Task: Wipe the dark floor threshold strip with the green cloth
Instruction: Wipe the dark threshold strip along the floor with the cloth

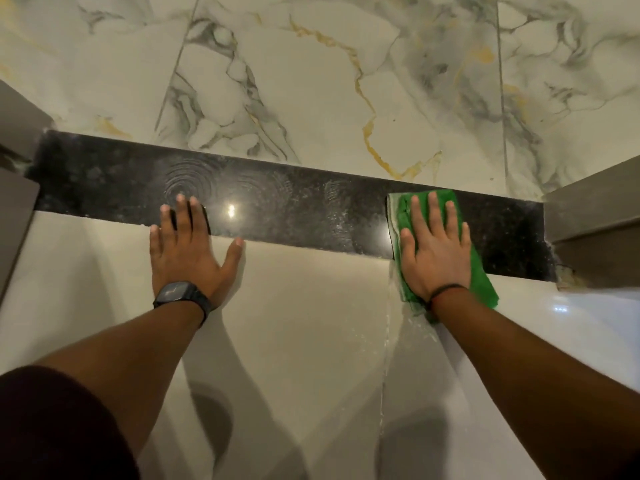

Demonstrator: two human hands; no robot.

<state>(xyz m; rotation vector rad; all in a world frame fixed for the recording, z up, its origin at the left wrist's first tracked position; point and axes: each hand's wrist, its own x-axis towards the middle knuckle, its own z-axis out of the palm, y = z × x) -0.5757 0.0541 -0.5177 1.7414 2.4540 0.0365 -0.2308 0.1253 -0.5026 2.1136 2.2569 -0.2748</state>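
Head view, looking down at a doorway floor. The right hand [434, 251] lies palm down with fingers extended and slightly spread, pressed flat on the green cloth [481, 271]; it grips nothing, the cloth being pinned under the palm rather than pinched. The cloth lies across the right part of the dark threshold strip [294, 202], its far edge near the strip's far border and its near end trailing onto the pale floor tile [304, 323] toward the person. The right forearm runs straight from the lower right corner up to the hand, with a thin dark band [446, 290] at the wrist. The left hand [188, 251] is also open and flat, fingers spread wide and thumb angled out to the right; its fingertips rest on the near edge of the strip while the palm bears on the pale tile. It holds nothing. A black wristwatch [181, 296] sits on the left wrist, and the left forearm extends from the lower left, where a dark sleeve [59, 427] shows. The two hands are well apart along the strip. The strip surface between them shows pale circular smear marks [187, 183] and a bright reflection. Beyond the strip lies veined marble flooring [311, 81]; grey door frame pieces [595, 216] flank its ends.
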